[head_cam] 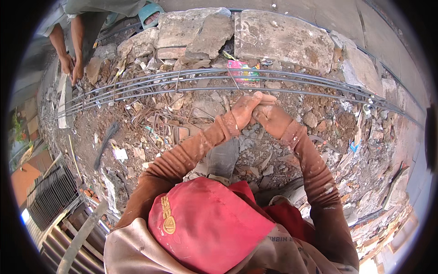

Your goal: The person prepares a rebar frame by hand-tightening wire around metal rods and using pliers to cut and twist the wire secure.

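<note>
My left hand and my right hand meet just below several long steel reinforcing bars, fingers overlapping. Whether anything lies between the fingers is hidden. The bars run side by side across the rubble, curved by the lens. Thin bent steel stirrups hang on them, one stirrup just above my left hand. Loose rectangular stirrups lie in a heap left of my hands. On the ground to the right of my right wrist is a tool with a curved red handle.
A bundle of dark tie wire rests on the dirt at left. Another person's hands work near the bars' left end. Large concrete slabs line the far side, with a pink wrapper before them. Broken stone surrounds me.
</note>
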Tool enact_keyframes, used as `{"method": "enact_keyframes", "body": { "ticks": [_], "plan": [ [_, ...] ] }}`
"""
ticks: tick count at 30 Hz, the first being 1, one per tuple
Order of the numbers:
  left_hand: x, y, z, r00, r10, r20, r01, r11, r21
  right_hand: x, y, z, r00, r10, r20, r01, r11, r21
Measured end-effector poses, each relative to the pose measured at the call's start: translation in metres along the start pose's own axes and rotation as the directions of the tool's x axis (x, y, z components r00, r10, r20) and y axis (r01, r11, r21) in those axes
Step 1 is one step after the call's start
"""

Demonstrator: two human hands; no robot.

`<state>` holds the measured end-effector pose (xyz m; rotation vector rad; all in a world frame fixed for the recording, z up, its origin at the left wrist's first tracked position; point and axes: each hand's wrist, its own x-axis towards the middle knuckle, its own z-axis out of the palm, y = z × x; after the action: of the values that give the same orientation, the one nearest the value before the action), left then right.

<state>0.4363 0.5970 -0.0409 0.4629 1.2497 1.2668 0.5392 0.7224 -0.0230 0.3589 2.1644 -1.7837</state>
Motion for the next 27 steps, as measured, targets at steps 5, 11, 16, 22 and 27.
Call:
{"method": "enact_keyframes", "body": {
  "ticks": [5, 11, 16, 22, 27],
  "plan": [
    [-0.029, 0.031, -0.036, 0.794, 0.572, -0.207, -0.185, 0.551, 0.814, 0.030, -0.002, -0.017, 0.975, 0.164, -0.147, -0.204, 0.927, -0.316],
    [-0.043, 0.020, -0.068, 0.761, 0.327, -0.561, 0.368, 0.495, 0.787, 0.095, -0.025, -0.003, 0.923, 0.267, -0.277, -0.366, 0.832, -0.418],
    [-0.036, 0.024, -0.061, 0.747, 0.265, -0.610, 0.458, 0.461, 0.761, 0.105, -0.028, -0.008, 0.961, 0.234, -0.150, -0.277, 0.844, -0.459],
    [-0.015, 0.018, -0.054, 0.645, 0.297, -0.704, 0.595, 0.383, 0.707, 0.098, -0.009, -0.020, 0.929, 0.275, -0.249, -0.350, 0.872, -0.342],
    [-0.001, 0.025, -0.045, 0.604, 0.245, -0.758, 0.713, 0.260, 0.652, 0.070, 0.009, -0.031, 0.853, 0.289, -0.435, -0.401, 0.896, -0.192]
  ]
}}
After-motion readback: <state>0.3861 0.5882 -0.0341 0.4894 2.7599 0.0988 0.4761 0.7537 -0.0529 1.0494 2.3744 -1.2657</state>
